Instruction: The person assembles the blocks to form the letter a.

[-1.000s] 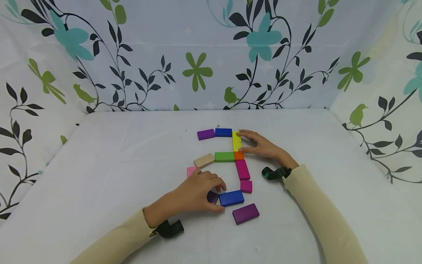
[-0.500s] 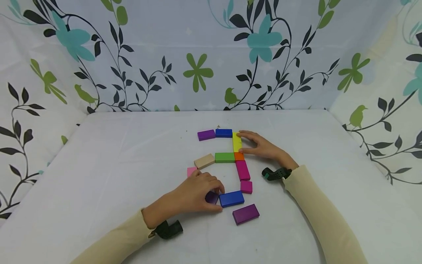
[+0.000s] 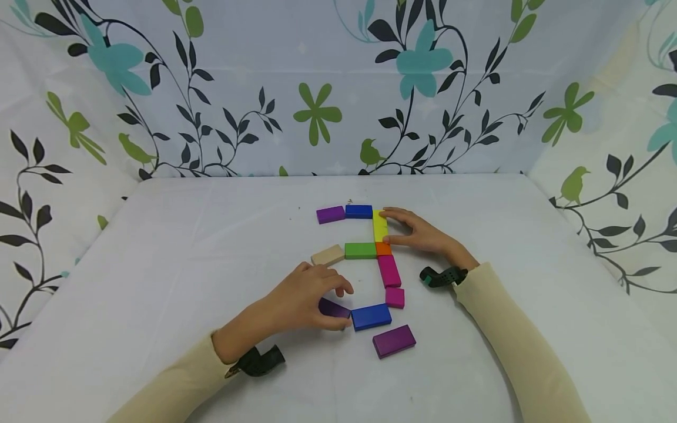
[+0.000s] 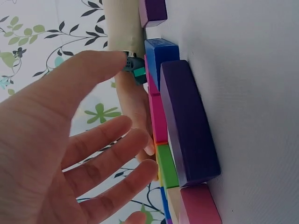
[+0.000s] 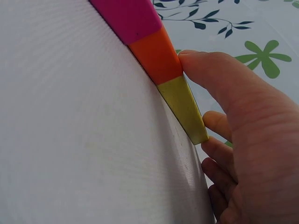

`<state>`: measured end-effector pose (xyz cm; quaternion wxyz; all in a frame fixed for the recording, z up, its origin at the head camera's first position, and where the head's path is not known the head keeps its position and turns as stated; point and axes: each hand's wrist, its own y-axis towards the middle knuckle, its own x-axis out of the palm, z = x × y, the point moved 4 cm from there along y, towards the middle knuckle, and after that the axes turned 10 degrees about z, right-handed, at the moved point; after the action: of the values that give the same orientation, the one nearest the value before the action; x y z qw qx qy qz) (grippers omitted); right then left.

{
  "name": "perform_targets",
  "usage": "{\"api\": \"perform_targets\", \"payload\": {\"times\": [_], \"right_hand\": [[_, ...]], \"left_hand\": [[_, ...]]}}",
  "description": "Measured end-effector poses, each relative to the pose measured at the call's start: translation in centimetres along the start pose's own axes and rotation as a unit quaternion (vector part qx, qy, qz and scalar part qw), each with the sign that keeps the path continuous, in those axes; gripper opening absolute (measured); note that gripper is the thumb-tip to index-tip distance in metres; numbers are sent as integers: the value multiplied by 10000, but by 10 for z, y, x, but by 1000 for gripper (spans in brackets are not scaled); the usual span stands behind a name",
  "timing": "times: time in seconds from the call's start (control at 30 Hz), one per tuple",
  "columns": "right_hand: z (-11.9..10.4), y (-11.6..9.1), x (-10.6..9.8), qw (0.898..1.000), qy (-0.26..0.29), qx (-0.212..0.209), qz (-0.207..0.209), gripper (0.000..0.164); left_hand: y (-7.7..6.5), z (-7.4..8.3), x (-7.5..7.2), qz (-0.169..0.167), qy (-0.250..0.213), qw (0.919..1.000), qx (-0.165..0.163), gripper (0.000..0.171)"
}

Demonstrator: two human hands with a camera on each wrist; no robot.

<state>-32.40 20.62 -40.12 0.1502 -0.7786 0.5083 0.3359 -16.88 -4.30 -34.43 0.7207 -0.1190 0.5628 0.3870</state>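
My left hand [image 3: 304, 296] hovers over a dark purple block [image 3: 333, 308], its thumb and fingers spread. In the left wrist view a gap shows between those fingers and the dark purple block [image 4: 189, 126]. The block's right end meets a blue block [image 3: 371, 317]; its other end adjoins a pink block [image 4: 201, 203], which the hand hides from the head view. My right hand [image 3: 420, 232] rests at the right side of a yellow block [image 3: 379, 226]. Its loosely bent fingers touch the block's far end, while the thumb lies near the joint with an orange block [image 5: 156, 56].
Other blocks continue the curved line: purple [image 3: 330, 215], blue [image 3: 359, 211], green [image 3: 361, 251], beige [image 3: 328, 255] and two magenta ones [image 3: 389, 271]. A loose purple block [image 3: 394, 341] lies nearer the front. Patterned cloth [image 3: 338, 88] stands behind the white table [image 3: 158, 264].
My left hand has shifted left and slightly back, its fingers off the dark purple block, which shows more now. The right hand stays in place.
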Motion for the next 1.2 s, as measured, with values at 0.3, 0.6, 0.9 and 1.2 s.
{"api": "perform_targets", "payload": {"times": [0.3,0.6,0.9,1.2], "right_hand": [[-3,1,-2,10000,-42,-52,-2,68],[-4,2,-2,9999,-59,-112,-6,68],[-1,1,-1,10000,-42,-84,15,68],[-1,0,0,10000,-22,-18,25,68]], "left_hand": [[-7,-4,3,-200,125,9997,83,39],[-8,-5,6,-158,37,9996,223,35],[-7,-5,11,-284,13,9992,297,32],[-8,-7,11,-344,-119,9986,389,31]]}}
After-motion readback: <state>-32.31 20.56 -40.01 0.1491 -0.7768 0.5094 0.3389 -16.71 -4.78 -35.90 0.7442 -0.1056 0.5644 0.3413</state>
